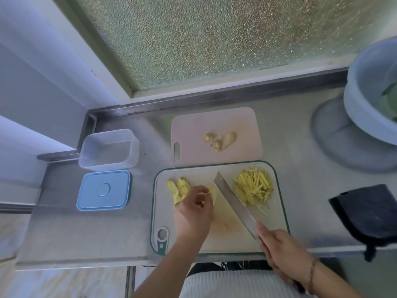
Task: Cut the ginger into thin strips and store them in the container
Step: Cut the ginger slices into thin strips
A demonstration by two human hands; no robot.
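Yellow strips [254, 188] already lie heaped on the board's [277, 214] right; the left hand [193, 209] pinches ginger slices [179, 189], the right hand [285, 252] grips the cleaver [234, 201]. Slices and knobs [219, 139] remain uncut, I'd judge; the container [108, 149] stands empty.

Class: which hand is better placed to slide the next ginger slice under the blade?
Left. The left hand already rests on the ginger slices beside the blade, while the right hand grips the knife.

— Where's the container [108, 149]?
— On the bench [86, 229], left of both boards, lid [104, 190] before it.
— And the strips [254, 187]?
— On the near board [232, 237], right of the knife [235, 202]; slices [178, 189] left.
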